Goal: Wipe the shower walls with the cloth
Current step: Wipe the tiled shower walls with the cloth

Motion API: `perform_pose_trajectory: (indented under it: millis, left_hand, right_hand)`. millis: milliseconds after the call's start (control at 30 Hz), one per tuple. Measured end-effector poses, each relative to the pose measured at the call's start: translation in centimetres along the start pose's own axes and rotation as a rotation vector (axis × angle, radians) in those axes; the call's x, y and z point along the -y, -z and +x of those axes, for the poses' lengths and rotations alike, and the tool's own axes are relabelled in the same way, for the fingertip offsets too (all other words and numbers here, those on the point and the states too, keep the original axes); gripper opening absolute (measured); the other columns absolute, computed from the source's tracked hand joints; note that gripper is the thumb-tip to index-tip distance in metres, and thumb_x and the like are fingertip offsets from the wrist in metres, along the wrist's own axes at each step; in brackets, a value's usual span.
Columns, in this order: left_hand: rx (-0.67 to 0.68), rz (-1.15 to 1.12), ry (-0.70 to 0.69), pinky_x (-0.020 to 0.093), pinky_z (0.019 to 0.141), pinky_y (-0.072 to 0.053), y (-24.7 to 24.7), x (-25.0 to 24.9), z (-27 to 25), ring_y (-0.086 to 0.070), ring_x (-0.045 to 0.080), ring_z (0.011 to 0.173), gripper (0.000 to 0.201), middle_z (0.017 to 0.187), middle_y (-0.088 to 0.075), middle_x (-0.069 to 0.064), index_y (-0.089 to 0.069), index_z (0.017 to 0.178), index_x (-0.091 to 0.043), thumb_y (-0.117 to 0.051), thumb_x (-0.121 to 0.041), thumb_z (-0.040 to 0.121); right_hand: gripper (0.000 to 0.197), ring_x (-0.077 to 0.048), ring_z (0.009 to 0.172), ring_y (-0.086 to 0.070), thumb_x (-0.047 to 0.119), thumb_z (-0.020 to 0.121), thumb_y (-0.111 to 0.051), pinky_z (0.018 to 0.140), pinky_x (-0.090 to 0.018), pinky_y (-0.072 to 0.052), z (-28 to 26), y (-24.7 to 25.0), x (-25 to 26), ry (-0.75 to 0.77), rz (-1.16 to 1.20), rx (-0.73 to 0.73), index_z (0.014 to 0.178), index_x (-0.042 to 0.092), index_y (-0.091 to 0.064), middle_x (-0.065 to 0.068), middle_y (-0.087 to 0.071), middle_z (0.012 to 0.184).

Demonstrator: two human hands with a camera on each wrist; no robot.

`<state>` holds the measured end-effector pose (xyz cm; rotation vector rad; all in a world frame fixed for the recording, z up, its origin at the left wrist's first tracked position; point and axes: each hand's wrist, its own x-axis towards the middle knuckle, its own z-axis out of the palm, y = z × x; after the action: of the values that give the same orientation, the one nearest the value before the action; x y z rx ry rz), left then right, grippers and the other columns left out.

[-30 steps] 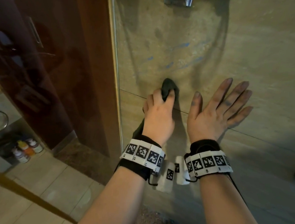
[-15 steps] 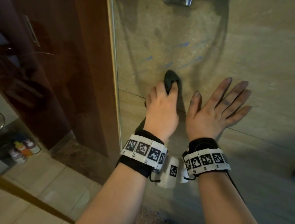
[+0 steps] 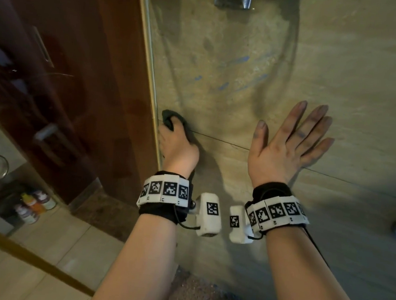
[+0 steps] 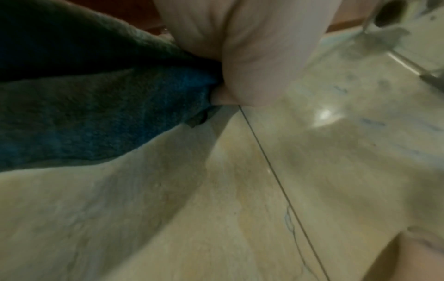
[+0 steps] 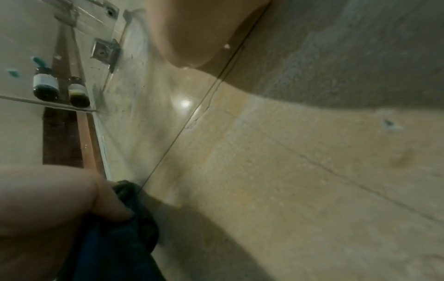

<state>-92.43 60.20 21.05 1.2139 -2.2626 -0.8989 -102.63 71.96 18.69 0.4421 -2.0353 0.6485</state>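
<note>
Sliding left along the wall point(image 3: 344, 55) since a second ago, the left hand point(image 3: 178, 148), fingers curled round the dark cloth point(image 3: 171, 120), now presses it at the glass edge point(image 3: 150, 78), leaving unwiped tile to its right, where the right hand point(image 3: 286, 143) lies flat, fingers spread.

Left hand point(image 3: 177, 145): fingers curled, gripping, knuckles up, arm reaching forward.
Right hand point(image 3: 286, 146): flat, fingers point(image 3: 298, 115) straight and spread, thumb apart, fingertips darkly smudged.
Wrists: both wearing black straps and white marker-printed bands.
Forearms: bare, roughly parallel.
</note>
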Motion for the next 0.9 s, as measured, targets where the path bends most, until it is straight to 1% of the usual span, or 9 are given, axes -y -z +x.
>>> perform_pose_trajectory:
  millis: [100, 167, 233, 333, 433, 533, 600, 733, 900]
  left_hand:
    - [-0.018, 0.031, -0.173, 0.042, 0.110, -0.029, -1.0, -1.2, -1.2, -0.028, 0.036, 0.129, 0.073, 0.144, -0.017, 0.017, -0.013, 0.150, -0.010, -0.050, -0.004, 0.088]
    - [-0.029, 0.137, -0.321, 0.042, 0.108, -0.029, -1.4, -1.2, -1.7, -0.025, 0.036, 0.127, 0.072, 0.141, -0.018, 0.018, -0.016, 0.150, -0.010, -0.050, -0.004, 0.087]
    - [-0.050, 0.250, -0.363, 0.041, 0.107, -0.025, -1.2, -0.5, -1.4, -0.022, 0.035, 0.128, 0.070, 0.142, -0.017, 0.017, -0.018, 0.149, -0.012, -0.049, -0.005, 0.087]
    - [-0.089, 0.299, -0.241, 0.041, 0.110, -0.018, -0.1, 0.2, -0.2, -0.019, 0.037, 0.132, 0.071, 0.145, -0.014, 0.019, -0.015, 0.149, -0.011, -0.050, -0.008, 0.089]
    - [-0.032, 0.137, -0.052, 0.039, 0.112, -0.017, 0.9, 0.8, 0.9, -0.018, 0.038, 0.135, 0.072, 0.147, -0.012, 0.021, -0.009, 0.150, -0.006, -0.049, -0.009, 0.090]
    - [-0.004, -0.055, -0.033, 0.037, 0.115, -0.019, 1.2, 0.9, 1.2, -0.018, 0.036, 0.136, 0.068, 0.146, -0.013, 0.018, -0.007, 0.151, -0.006, -0.042, -0.007, 0.093]
    - [-0.025, -0.092, -0.060, 0.034, 0.115, -0.016, 1.1, 0.2, 0.9, -0.017, 0.034, 0.138, 0.068, 0.148, -0.012, 0.017, -0.007, 0.152, -0.009, -0.042, -0.006, 0.093]
    - [-0.048, 0.075, -0.220, 0.036, 0.109, -0.027, 0.6, -2.0, -0.5, -0.026, 0.033, 0.129, 0.074, 0.145, -0.015, 0.016, -0.012, 0.151, -0.011, -0.050, -0.004, 0.088]
    - [-0.103, 0.249, -0.512, 0.044, 0.106, -0.030, -0.1, -1.3, -1.4, -0.028, 0.035, 0.123, 0.069, 0.139, -0.025, 0.017, -0.028, 0.147, -0.011, -0.051, 0.000, 0.083]
  right_hand:
    - [0.065, -0.042, 0.138, -0.010, 0.048, 0.101, -0.030, 0.112, -0.048, 0.011, 0.0, 0.0, 0.0, 0.001, -0.011, -0.013, 0.147, 0.005, -0.015, -0.034, -0.023, 0.149]
    - [0.064, -0.040, 0.137, -0.009, 0.048, 0.101, -0.030, 0.112, -0.049, 0.008, 0.0, 0.0, -0.1, 0.003, -0.022, -0.029, 0.147, 0.006, -0.014, -0.034, -0.025, 0.148]
    - [0.064, -0.040, 0.137, -0.009, 0.048, 0.101, -0.030, 0.112, -0.048, 0.008, 0.0, 0.0, -0.1, 0.007, -0.022, -0.038, 0.146, 0.006, -0.015, -0.034, -0.026, 0.147]
    - [0.064, -0.040, 0.136, -0.009, 0.048, 0.100, -0.029, 0.112, -0.047, 0.009, 0.1, 0.1, 0.0, 0.009, -0.022, -0.032, 0.146, 0.005, -0.015, -0.035, -0.026, 0.147]
    - [0.064, -0.040, 0.136, -0.008, 0.047, 0.100, -0.030, 0.112, -0.046, 0.011, 0.0, 0.1, 0.0, 0.007, -0.027, -0.022, 0.146, 0.005, -0.014, -0.035, -0.025, 0.147]
    - [0.064, -0.041, 0.135, -0.008, 0.047, 0.100, -0.029, 0.111, -0.044, 0.013, 0.1, 0.0, 0.1, 0.008, -0.024, -0.020, 0.146, 0.004, -0.015, -0.036, -0.025, 0.147]
    - [0.064, -0.042, 0.135, -0.009, 0.046, 0.100, -0.029, 0.111, -0.044, 0.014, 0.1, 0.0, 0.1, 0.008, -0.016, -0.033, 0.145, 0.003, -0.016, -0.037, -0.026, 0.146]
    - [0.064, -0.042, 0.135, -0.008, 0.048, 0.100, -0.028, 0.111, -0.047, 0.012, 0.1, -0.2, 0.1, 0.003, -0.019, -0.027, 0.146, 0.004, -0.013, -0.037, -0.024, 0.146]
    - [0.065, -0.042, 0.136, -0.008, 0.048, 0.101, -0.029, 0.112, -0.046, 0.013, 0.1, -0.2, 0.1, 0.001, -0.013, -0.028, 0.146, 0.005, -0.012, -0.036, -0.023, 0.148]
